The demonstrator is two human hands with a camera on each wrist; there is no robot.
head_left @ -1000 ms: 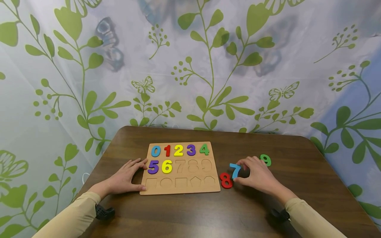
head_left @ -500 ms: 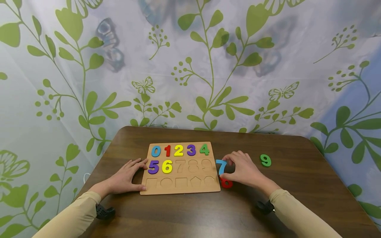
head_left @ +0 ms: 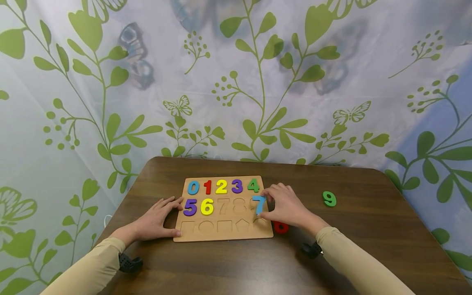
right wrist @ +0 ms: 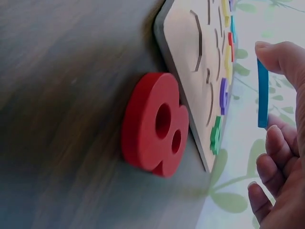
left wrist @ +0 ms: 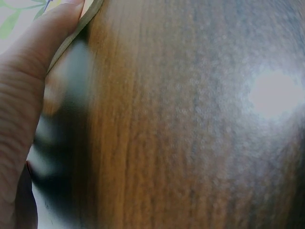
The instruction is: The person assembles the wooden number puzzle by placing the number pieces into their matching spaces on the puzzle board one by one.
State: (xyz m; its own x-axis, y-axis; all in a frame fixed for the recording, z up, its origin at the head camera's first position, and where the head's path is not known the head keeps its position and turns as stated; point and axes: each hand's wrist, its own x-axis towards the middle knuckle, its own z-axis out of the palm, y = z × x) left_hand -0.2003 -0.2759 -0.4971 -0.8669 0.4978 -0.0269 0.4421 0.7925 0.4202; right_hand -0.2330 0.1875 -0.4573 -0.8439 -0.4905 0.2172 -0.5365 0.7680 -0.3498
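Observation:
My right hand (head_left: 285,205) pinches a blue number 7 (head_left: 259,203) between thumb and fingers, above the right end of the wooden number board (head_left: 225,235). In the right wrist view the blue 7 (right wrist: 262,94) appears edge-on, raised over the board (right wrist: 183,52). At the board's left edge rests my left hand (head_left: 156,220), thumb and fingertips spread against it. The left wrist view shows its thumb (left wrist: 28,71) at that edge. Seated in the board are numbers 0 to 6, such as the yellow 6 (head_left: 207,206). Bare outlines for 7, 8 and 9 follow in that row.
A red number 8 (right wrist: 152,124) lies on the table beside the board's right edge, partly hidden by my right hand in the head view. Farther right lies a green number 9 (head_left: 329,199). The brown table (head_left: 221,270) meets a leaf-patterned curtain (head_left: 206,82) behind.
My right hand has carried the blue 7 leftward, from beside the red 8 to over the board's right end. The left hand has stayed at the board's edge.

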